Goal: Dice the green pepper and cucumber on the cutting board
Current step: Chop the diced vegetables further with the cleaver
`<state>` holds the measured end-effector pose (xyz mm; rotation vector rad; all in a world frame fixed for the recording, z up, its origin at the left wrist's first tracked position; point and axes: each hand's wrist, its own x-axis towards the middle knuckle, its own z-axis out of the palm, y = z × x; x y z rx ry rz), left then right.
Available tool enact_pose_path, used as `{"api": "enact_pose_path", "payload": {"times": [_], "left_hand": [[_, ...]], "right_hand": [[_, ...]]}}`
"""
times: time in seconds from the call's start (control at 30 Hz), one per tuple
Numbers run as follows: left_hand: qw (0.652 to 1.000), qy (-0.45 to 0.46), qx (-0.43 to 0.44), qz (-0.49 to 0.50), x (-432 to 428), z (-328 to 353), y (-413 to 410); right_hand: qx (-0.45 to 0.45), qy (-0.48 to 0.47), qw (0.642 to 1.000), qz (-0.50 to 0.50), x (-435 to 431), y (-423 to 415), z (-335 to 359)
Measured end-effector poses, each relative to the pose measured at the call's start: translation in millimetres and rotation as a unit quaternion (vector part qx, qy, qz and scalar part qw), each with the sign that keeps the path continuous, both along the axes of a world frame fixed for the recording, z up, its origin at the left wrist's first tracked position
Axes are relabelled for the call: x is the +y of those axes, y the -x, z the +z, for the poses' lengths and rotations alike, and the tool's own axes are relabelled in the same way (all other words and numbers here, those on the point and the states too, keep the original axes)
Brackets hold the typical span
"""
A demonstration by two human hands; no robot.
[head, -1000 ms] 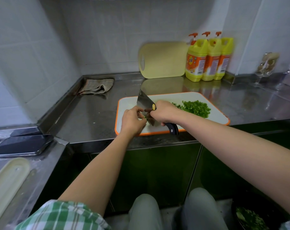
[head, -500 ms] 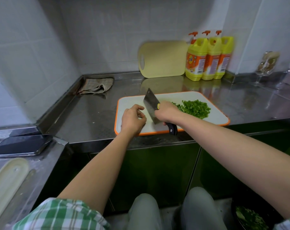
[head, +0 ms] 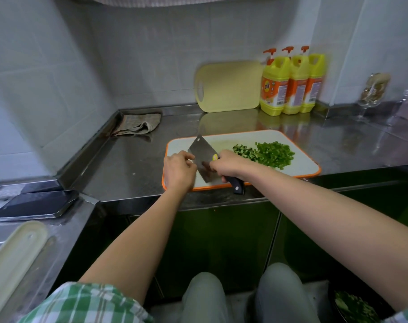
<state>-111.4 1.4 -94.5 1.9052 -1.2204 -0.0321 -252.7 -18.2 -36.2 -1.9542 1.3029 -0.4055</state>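
pretty clearly a home kitchen: steel counter, tiled walls, dish soap bottles (three of them)

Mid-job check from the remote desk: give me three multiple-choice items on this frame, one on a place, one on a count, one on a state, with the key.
1. Where does the diced green pile lie on the cutting board?
A. its right half
B. its left edge
C. off the board

2. How many yellow bottles stand at the wall?
A. one
B. three
C. five

3. What is the right hand doing?
A. resting empty
B. holding a cloth
C. gripping the cleaver

Key: 1 A, the pile sits right of the blade. 2 B, three pump tops show side by side. 3 C, its fingers wrap the handle, while the left hand is curled beside the blade.
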Motion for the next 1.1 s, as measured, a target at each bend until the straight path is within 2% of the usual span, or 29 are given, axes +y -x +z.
{"api": "enact_pose_path", "payload": {"times": [0.23, 0.43, 0.47, 0.53, 0.6, 0.63, 0.7, 0.77, 0.83, 0.9, 0.97, 1.03, 1.1], "left_hand": [[0.998, -0.049, -0.023, -0.032, -8, -4, 2], [0.997, -0.066, -0.02, -0.039, -11, -2, 8], [0.997, -0.053, 0.007, -0.051, -11, 1, 10], [0.985, -0.021, 0.141, -0.096, -9, 13, 20], [0.94, -0.02, 0.305, -0.152, -10, 26, 35], [0.918, -0.029, 0.358, -0.17, -10, 32, 42], [0.906, -0.041, 0.387, -0.166, -13, 40, 54], [0.92, -0.035, 0.367, -0.134, -17, 40, 58], [0.917, -0.023, 0.38, -0.119, -16, 38, 58], [0.895, -0.005, 0.431, -0.116, -14, 38, 57], [0.874, 0.006, 0.472, -0.111, -12, 41, 57], [0.861, 0.005, 0.496, -0.108, -9, 44, 59], [0.854, 0.01, 0.51, -0.106, -8, 45, 64]], "right_hand": [[0.032, 0.008, 0.993, -0.109, -29, 56, 3], [-0.009, 0.039, 0.995, -0.095, -29, 51, 8], [0.002, 0.069, 0.994, -0.088, -24, 47, 10], [0.043, 0.134, 0.987, -0.077, -11, 38, 15], [0.094, 0.186, 0.976, -0.071, 0, 30, 18], [0.118, 0.207, 0.969, -0.066, 5, 26, 18], [0.153, 0.239, 0.958, -0.037, 11, 22, 14], [0.16, 0.239, 0.958, 0.008, 12, 23, 10], [0.107, 0.205, 0.972, 0.033, 8, 29, 10], [0.017, 0.172, 0.985, 0.012, -2, 41, 12], [-0.038, 0.179, 0.983, -0.016, -14, 52, 12], [-0.03, 0.161, 0.986, 0.012, -16, 55, 10], [0.023, 0.145, 0.987, 0.067, -12, 49, 4]]}}
